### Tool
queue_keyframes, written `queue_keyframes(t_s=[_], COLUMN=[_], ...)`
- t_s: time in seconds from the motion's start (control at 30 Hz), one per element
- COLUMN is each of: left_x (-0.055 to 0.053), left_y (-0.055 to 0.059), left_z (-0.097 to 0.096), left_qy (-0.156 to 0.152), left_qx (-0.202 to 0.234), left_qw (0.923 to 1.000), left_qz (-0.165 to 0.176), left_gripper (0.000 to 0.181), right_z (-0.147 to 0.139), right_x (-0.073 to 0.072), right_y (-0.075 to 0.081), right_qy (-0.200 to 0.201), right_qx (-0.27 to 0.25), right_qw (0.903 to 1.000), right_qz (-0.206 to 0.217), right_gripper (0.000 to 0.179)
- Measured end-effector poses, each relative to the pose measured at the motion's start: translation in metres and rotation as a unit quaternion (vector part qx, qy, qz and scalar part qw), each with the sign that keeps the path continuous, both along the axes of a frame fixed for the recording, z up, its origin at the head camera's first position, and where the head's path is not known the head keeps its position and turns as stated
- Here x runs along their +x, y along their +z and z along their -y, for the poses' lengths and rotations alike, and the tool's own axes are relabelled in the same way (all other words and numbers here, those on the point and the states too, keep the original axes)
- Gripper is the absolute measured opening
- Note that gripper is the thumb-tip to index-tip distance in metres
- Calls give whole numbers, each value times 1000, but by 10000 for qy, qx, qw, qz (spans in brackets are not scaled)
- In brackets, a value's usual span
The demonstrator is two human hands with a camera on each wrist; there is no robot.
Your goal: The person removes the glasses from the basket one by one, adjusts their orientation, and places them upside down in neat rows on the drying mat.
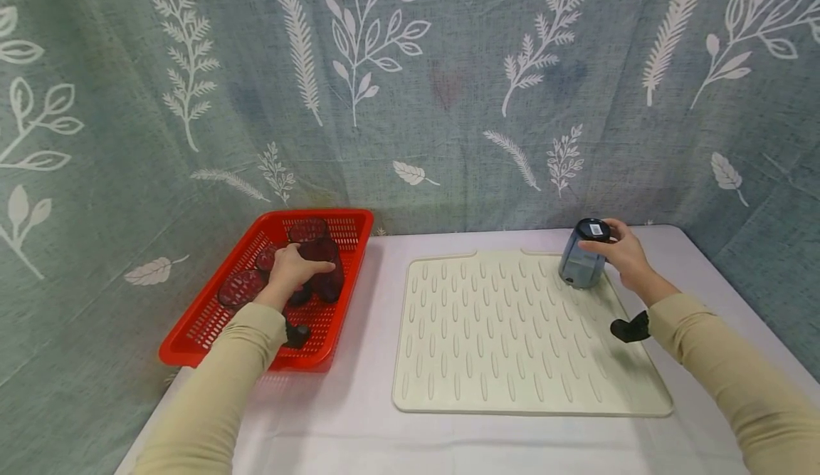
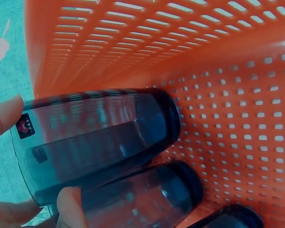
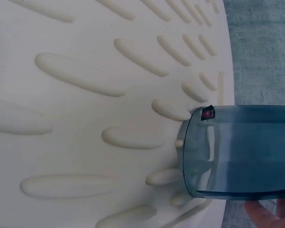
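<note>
On the left, my left hand [image 1: 291, 273] reaches into the red slotted basket [image 1: 367, 227] and grips a dark tinted drinking glass [image 2: 99, 142] near its rim. The left wrist view shows that glass on its side, with a small label by the rim and fingers [image 2: 71, 205] on its wall. My right hand [image 1: 626, 253] holds a blue-grey glass [image 1: 581, 265] around its dark base. That glass is upside down at the back right of the cream ridged mat [image 1: 506, 361], its rim against the mat in the right wrist view.
Several other tinted glasses [image 1: 240, 288] lie in the basket, one [image 2: 142, 194] right beside the gripped one. A white cloth [image 1: 359, 425] covers the table under basket and mat. A leaf-patterned curtain [image 1: 435, 154] hangs close behind and along both sides.
</note>
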State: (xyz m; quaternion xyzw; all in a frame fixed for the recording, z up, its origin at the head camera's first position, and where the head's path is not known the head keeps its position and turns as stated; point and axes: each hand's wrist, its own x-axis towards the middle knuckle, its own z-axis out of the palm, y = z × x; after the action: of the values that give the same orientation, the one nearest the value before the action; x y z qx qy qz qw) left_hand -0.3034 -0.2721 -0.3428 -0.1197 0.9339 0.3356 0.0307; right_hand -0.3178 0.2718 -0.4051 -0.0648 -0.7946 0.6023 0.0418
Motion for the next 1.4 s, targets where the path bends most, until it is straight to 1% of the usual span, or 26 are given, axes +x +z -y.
queue_keyframes(t_s=[0.17,0.27,0.4,0.57,0.67,0.73,0.8,0.9,1.0,1.1,1.23,1.4], left_x=[0,0,2,2,1,-1,-3,-6,-7,-8,-9,-13], left_y=[-3,-6,-8,-8,-9,-10,-11,-12,-12,-12,-11,-9], left_z=[-2,-3,-5,-7,-8,-9,-10,-12,-13,-13,-11,-7], left_qy=[125,222,274,304,155,-30,-208,-308,-288,-366,-634,-993], left_qx=[-178,-305,-428,-360,-346,-327,-253,-63,107,150,144,55], left_qw=[9996,9990,9981,9981,9982,9981,9981,9987,9992,9991,9978,9949], left_qz=[-156,-249,-355,-395,-455,-523,-517,-408,-240,-173,-117,169], left_gripper=[94,94,94,93,92,92,93,94,95,95,96,100], right_z=[0,0,0,-2,-2,-2,-1,-1,-1,0,1,1], right_x=[2,3,5,3,2,2,3,3,4,4,5,5], right_y=[-1,-1,-2,-6,-7,-7,-6,-6,-5,-5,-4,-4], right_qy=[96,211,289,250,244,257,245,216,218,222,209,187], right_qx=[152,216,297,456,475,451,434,449,433,385,349,316], right_qw=[9998,9994,9988,9982,9982,9982,9984,9984,9984,9986,9989,9992], right_qz=[-80,-165,-256,-286,-287,-288,-269,-282,-302,-280,-217,-176], right_gripper=[84,83,81,82,83,83,83,81,81,81,82,84])
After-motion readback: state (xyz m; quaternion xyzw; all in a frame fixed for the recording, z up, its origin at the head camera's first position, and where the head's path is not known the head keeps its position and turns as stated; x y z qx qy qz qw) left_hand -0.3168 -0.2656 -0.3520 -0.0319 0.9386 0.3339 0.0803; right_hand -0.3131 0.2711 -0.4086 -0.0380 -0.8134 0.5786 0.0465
